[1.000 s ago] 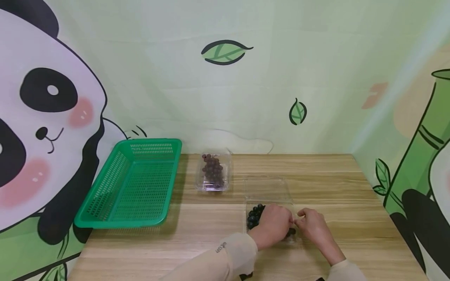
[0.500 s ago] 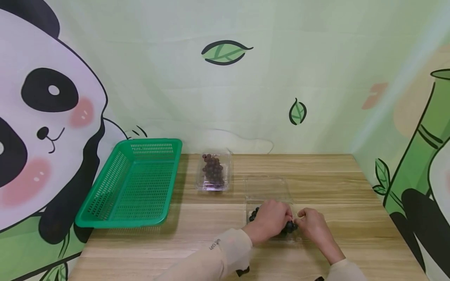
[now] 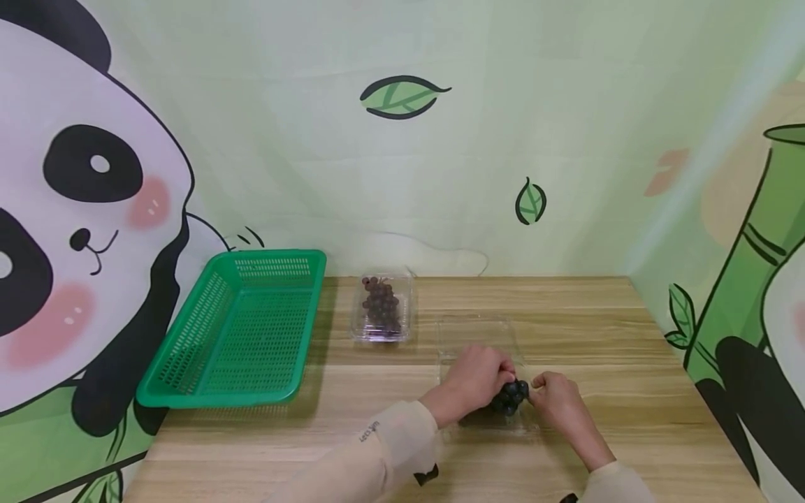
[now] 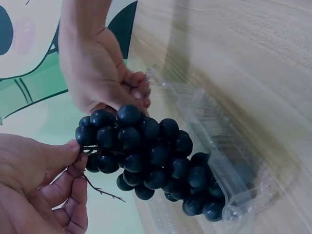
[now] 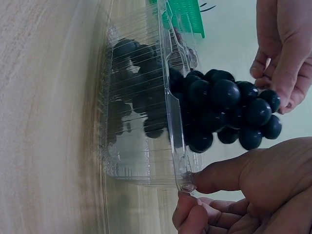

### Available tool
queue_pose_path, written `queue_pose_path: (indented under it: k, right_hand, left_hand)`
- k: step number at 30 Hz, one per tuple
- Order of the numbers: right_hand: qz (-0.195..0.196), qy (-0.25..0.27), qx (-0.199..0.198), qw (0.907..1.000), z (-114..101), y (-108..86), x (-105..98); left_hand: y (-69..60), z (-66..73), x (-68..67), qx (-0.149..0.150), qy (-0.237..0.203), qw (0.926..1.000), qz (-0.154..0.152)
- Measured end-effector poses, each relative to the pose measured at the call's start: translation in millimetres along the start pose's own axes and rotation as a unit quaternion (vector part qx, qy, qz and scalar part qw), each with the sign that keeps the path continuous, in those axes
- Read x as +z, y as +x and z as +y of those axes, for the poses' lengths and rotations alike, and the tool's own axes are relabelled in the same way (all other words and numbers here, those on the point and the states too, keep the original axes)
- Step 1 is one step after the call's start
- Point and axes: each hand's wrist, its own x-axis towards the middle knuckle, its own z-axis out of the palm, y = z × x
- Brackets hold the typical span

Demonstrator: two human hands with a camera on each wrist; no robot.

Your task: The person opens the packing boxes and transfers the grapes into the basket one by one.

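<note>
Upward, the left hand (image 3: 473, 381) has drawn the black grape bunch (image 4: 157, 153) by its pinched stem, partway out of the clear clamshell box (image 5: 174, 122); the right hand (image 3: 560, 402) pinches the box's rim corner. Lower grapes remain inside, so the lift seems incomplete.

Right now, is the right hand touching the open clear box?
Touching. The right wrist view shows the right hand pinching a corner of the clear box's rim between thumb and finger.
</note>
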Motion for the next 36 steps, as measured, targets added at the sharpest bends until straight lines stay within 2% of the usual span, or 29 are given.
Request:
queue_pose_path:
  k: [7, 15, 26, 36]
  right_hand:
    - [-0.007, 0.002, 0.005, 1.0, 2, 0.3, 1]
    - [-0.011, 0.005, 0.016, 0.9998, 2, 0.5, 3]
    - [-0.009, 0.006, 0.017, 0.9998, 2, 0.8, 2]
    - [-0.007, 0.01, 0.023, 0.9997, -1, -0.4, 0]
  left_hand:
    - [-0.9, -1.3, -15.1, 0.0, -0.042, 0.9991, 0.012]
    - [-0.4, -1.1, -32.1, 0.011, -0.032, 0.999, 0.028]
    - [2.9, 2.8, -54.1, 0.015, -0.072, 0.9965, 0.04]
    - [5.6, 6.5, -77.4, 0.025, -0.086, 0.9945, 0.053]
